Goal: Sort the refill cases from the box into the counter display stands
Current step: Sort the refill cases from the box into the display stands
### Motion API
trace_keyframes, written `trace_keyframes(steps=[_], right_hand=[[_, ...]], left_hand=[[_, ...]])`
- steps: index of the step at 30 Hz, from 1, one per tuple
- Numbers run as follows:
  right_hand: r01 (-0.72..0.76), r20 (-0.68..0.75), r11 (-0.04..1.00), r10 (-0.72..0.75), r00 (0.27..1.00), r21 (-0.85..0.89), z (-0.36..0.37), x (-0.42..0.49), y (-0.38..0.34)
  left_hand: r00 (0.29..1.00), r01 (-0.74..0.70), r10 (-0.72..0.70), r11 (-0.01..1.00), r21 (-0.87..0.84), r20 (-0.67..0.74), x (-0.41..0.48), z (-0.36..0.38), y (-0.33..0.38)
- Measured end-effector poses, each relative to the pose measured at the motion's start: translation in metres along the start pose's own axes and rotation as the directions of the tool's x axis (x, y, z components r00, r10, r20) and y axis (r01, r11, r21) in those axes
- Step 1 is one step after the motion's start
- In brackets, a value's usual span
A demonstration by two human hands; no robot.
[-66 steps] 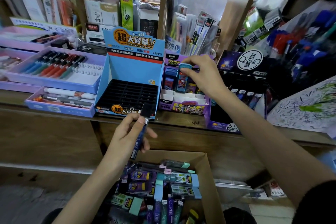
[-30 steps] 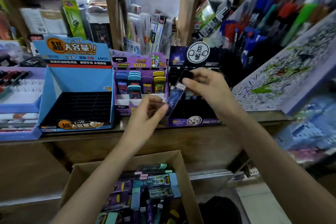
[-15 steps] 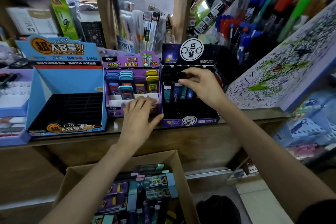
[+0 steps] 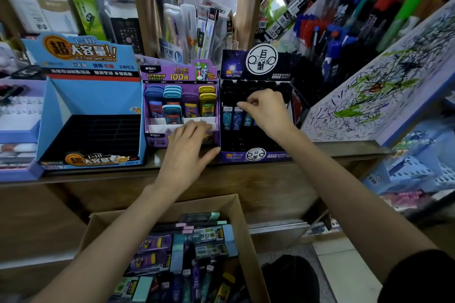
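Pinching refill case (image 4: 247,119), upright, cap up: right hand (image 4: 267,110) | left hand (image 4: 189,147) flat, empty

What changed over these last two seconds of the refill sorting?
The left hand passed a slim dark case to the right hand, which carried it to the row of slim cases in the black stand. The left hand then settled on the purple stand. Box and blue stand stayed put.

Cardboard box (image 4: 246,253) beneath both forearms, heaped with purple, teal and dark refill cases (image 4: 206,241). Left hand (image 4: 189,150) rests on the purple stand (image 4: 157,141). Right hand (image 4: 267,112) seemingly pinches a slim dark case (image 4: 238,118) upright in the black stand (image 4: 256,155). Blue stand (image 4: 93,96) is left of both hands.
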State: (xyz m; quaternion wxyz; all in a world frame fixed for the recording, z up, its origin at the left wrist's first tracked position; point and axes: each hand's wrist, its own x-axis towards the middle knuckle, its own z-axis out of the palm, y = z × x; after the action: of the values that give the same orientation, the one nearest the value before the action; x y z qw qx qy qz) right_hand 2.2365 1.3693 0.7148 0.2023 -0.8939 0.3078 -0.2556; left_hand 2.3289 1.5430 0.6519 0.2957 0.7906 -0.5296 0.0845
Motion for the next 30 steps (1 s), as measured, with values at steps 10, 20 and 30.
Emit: trace_keyframes(steps=[10, 20, 30], right_hand=[[0.184, 0.134, 0.969, -0.207, 0.969, 0.166, 0.012, -0.107, 0.002], [-0.015, 0.77, 0.999, 0.041, 0.637, -0.04, 0.167, -0.226, 0.05], [0.02, 0.921, 0.999, 0.018, 0.388, -0.028, 0.209, -0.29, 0.031]], left_hand=[[0.966, 0.165, -0.132, 0.976, -0.139, 0.221, -0.112, -0.001, -0.027], [0.734, 0.458, -0.417, 0.887, 0.063, 0.535, -0.252, 0.047, -0.102], [0.644, 0.323, -0.319, 0.937, 0.131, 0.695, -0.3, 0.062, -0.117]])
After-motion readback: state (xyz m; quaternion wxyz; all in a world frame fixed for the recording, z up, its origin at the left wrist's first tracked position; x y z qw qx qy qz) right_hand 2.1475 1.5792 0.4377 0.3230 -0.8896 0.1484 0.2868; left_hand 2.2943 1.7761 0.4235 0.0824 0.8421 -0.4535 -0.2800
